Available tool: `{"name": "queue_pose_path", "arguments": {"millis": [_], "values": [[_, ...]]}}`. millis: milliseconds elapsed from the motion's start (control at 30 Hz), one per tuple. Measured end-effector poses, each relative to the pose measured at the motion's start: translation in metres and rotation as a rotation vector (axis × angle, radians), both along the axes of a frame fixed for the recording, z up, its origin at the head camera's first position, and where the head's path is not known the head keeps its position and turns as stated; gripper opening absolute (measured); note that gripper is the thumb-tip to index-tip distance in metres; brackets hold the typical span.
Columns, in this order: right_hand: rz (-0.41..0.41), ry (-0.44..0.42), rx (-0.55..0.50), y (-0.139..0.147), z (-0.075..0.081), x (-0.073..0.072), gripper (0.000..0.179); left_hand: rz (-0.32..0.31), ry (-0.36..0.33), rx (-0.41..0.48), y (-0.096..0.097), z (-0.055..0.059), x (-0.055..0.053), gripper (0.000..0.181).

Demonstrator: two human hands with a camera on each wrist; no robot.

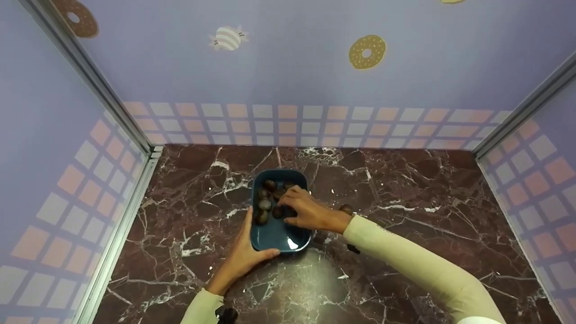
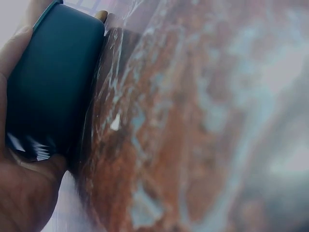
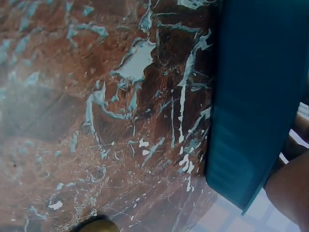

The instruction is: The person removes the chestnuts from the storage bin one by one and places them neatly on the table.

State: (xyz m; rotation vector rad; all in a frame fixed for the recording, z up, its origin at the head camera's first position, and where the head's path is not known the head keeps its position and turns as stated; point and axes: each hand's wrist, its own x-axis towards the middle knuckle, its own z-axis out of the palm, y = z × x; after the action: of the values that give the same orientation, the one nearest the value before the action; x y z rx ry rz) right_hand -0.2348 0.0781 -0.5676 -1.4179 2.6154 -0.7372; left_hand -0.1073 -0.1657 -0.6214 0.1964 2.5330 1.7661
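A dark teal rectangular tray [image 1: 281, 231] stands on the marble-patterned table. Several brown, rounded chestnuts [image 1: 264, 204] lie in its far and left parts. My left hand [image 1: 245, 252] grips the tray's near left corner, thumb along the near rim and fingers on the left wall. In the left wrist view, that hand [image 2: 29, 188] holds the tray's outer wall [image 2: 55, 63]. My right hand [image 1: 308, 211] reaches over the right rim with bent fingers down among the chestnuts. I cannot tell whether it pinches one. The right wrist view shows mostly the tray's outside [image 3: 256, 106].
One more chestnut [image 1: 346, 209] lies on the table [image 1: 382, 265] to the right of the tray, close to my right wrist. A purple wall [image 1: 297, 81] with pink and white squares borders the table at the back, with similar panels on both sides. A metal strip [image 1: 121, 234] edges the left.
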Motion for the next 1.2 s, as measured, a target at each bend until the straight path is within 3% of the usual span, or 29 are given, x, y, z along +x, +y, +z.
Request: {"name": "queue_pose_path", "arguments": {"millis": [433, 633, 767, 1000, 1200], "values": [[-0.061, 0.02, 0.112, -0.022, -0.001, -0.01, 0.039, 0.004, 0.001, 0.011, -0.002, 0.0, 0.0, 0.144], [-0.068, 0.105, 0.185, -0.029, -0.006, -0.006, 0.034, 0.003, 0.013, 0.004, 0.0, 0.0, 0.0, 0.144], [-0.081, 0.152, 0.195, -0.028, -0.008, -0.004, 0.032, 0.011, 0.011, -0.002, 0.001, 0.0, 0.0, 0.144], [-0.08, 0.159, 0.215, -0.026, -0.005, -0.002, 0.025, 0.002, -0.001, 0.006, 0.001, 0.0, 0.001, 0.144], [-0.093, 0.143, 0.128, -0.024, 0.006, 0.002, 0.026, -0.001, -0.004, 0.021, -0.001, -0.001, 0.001, 0.142]]}}
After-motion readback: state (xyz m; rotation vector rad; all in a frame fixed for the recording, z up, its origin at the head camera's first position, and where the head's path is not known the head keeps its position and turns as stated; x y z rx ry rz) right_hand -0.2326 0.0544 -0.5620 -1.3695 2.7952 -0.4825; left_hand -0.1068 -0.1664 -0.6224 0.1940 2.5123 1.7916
